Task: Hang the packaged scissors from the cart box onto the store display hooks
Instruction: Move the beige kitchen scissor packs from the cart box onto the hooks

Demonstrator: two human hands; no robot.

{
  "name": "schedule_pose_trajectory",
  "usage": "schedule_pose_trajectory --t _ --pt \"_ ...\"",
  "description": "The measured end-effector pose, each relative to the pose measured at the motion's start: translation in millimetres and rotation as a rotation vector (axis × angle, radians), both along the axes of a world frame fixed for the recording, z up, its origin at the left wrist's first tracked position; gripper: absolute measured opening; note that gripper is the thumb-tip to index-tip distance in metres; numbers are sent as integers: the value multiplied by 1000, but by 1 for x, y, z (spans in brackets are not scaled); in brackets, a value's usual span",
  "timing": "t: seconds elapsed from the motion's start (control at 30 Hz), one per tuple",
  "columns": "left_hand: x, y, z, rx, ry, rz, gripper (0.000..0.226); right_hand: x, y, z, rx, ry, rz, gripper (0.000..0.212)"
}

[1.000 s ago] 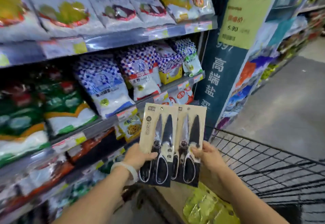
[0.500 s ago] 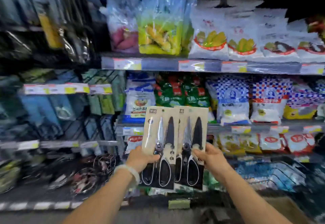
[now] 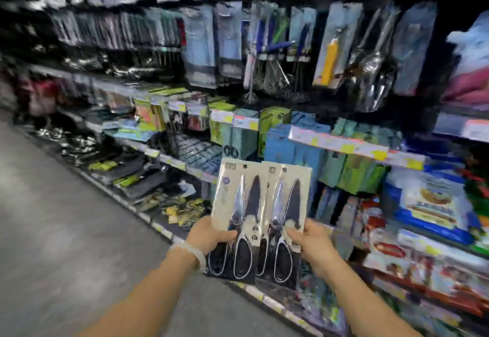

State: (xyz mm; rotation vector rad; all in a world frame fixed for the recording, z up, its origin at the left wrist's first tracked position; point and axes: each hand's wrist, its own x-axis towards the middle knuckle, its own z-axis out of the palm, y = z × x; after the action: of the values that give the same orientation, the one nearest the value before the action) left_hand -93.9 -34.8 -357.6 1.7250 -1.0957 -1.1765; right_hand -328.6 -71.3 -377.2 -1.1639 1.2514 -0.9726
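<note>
A person is holding two scissors packs side by side and upright in front of the store shelves, low in the middle of the view. The left hand (image 3: 209, 236) is gripping the left scissors pack (image 3: 239, 204) at its lower left edge, thumb curling across the front. The right hand (image 3: 313, 244) is pinching the right scissors pack (image 3: 288, 204) at its lower right edge, thumb on the front. The left pack's edge is overlapping the right one. A pale wristband (image 3: 190, 253) is sitting on the left wrist. Kitchen utensils (image 3: 370, 53) are hanging on display hooks at about one o'clock from the packs, blurred. The grey floor (image 3: 53, 217) is lying at nine o'clock.
</note>
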Motion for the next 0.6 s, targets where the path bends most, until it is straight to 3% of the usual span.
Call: schedule_pose_trajectory --t 0.33,0.47,0.6 --pt "198 -19 -31 -7 137 302 85 210 -81 -11 40 7 313 19" --pt "258 -54 -34 -28 138 400 42 284 -133 -18 35 34 378 27" --pt "332 -109 -30 -32 122 416 71 357 -195 -15 25 51 419 22"
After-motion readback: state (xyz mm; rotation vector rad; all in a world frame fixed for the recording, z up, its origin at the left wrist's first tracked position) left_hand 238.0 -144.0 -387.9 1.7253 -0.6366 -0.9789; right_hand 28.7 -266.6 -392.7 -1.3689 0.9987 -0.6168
